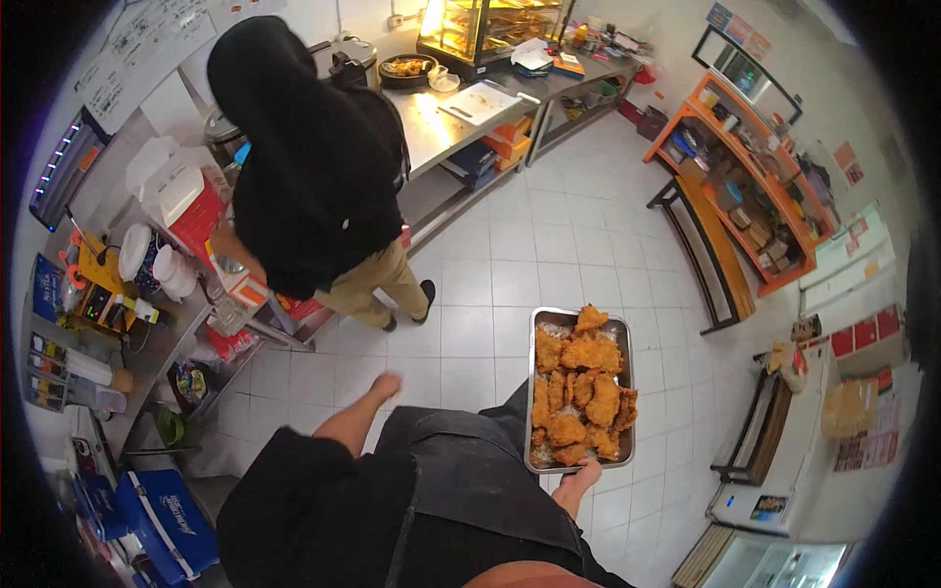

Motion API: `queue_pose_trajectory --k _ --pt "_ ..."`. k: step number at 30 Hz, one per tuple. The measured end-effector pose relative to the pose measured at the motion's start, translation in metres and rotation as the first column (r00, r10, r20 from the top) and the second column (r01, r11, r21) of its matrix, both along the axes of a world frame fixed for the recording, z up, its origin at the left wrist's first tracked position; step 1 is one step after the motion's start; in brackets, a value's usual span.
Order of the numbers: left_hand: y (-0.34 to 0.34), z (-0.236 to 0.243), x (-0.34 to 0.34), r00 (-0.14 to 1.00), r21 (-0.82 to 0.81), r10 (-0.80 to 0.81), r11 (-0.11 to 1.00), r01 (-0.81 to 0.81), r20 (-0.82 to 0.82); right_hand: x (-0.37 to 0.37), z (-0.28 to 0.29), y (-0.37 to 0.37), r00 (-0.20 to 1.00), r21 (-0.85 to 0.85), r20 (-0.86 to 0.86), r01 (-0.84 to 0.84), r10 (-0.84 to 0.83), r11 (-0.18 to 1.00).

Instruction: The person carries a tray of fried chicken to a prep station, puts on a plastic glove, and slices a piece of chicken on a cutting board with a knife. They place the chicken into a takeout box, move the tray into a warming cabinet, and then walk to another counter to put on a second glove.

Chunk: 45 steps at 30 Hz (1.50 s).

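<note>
A metal tray (532, 392) of golden-brown fried chicken pieces (585, 377) is held out level, right of my body. My right hand (582, 477) is closed on its near edge, the thumb over the rim and the fingers hidden beneath. Some pale crumbs show between the pieces. My left hand (388, 383) hangs over the tiled floor, away from any object. It is small and smeared, so its fingers cannot be made out, and no held thing shows there.
Ahead on the left, a person in black (309, 167) faces the cluttered side counter (157, 377). A steel counter (441, 142) with a lit display case (490, 34) runs along the back. To the right stand a wooden bench (714, 260), orange shelves (745, 167) and a second bench (763, 431).
</note>
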<state>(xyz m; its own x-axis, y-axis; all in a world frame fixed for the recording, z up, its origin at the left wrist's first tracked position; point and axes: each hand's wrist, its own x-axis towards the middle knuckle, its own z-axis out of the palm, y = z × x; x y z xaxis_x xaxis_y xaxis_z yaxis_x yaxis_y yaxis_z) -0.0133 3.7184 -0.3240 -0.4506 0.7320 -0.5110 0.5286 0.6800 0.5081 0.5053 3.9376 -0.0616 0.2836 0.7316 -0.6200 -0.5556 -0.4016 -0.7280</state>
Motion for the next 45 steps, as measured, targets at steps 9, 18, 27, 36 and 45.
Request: queue_pose_trajectory --k 9,18,27,36,45 --pt "0.47 0.198 -0.096 0.836 0.527 0.109 0.731 -0.433 0.537 -0.109 -0.023 0.317 0.992 0.039 0.044 -0.119 0.118 0.992" --pt "0.278 0.003 -0.107 0.21 -0.509 0.935 0.333 -0.794 0.285 -0.324 -0.004 0.618 0.881 0.098 0.207 -0.451 0.425 0.887" --pt "0.412 0.036 -0.151 0.297 -0.538 0.91 0.411 -0.736 0.289 -0.615 -0.014 0.815 0.708 0.008 0.213 -0.69 0.673 0.723" --pt "0.736 0.14 -0.462 0.528 0.297 0.767 0.442 -0.847 0.364 -0.875 -0.07 0.97 0.36 0.05 0.4 -0.927 0.843 0.372" --pt "0.858 0.187 -0.548 0.212 0.329 0.875 0.065 -0.942 0.435 -1.086 -0.162 1.084 -0.332 -0.201 0.459 -0.942 0.824 -0.267"
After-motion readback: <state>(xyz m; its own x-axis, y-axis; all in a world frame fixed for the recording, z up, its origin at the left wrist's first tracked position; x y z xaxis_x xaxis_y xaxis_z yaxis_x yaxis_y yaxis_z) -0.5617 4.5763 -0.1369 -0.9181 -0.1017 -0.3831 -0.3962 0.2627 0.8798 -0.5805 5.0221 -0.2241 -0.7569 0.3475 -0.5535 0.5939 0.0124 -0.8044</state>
